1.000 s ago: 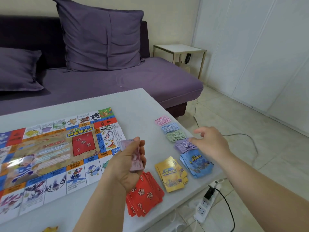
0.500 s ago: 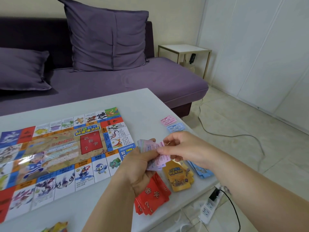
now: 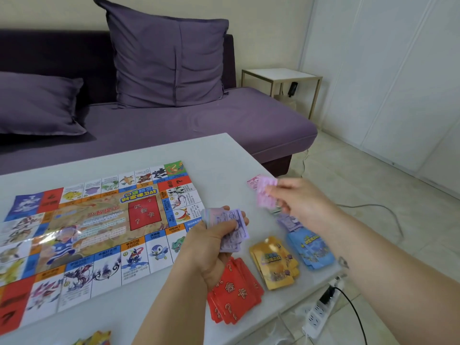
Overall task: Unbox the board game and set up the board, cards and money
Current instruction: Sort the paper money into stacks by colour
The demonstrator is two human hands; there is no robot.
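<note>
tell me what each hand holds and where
Left hand grips the stack of play money around its middle; right hand pinches a blurred pink note by its right edge.

Glossy paper board (image 3: 94, 227); matt cloth sofa (image 3: 199, 125).

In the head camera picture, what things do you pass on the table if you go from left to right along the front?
game board → red cards → yellow cards → blue cards. The left hand, gripping a money stack, overlaps the red cards, so it is left out.
</note>
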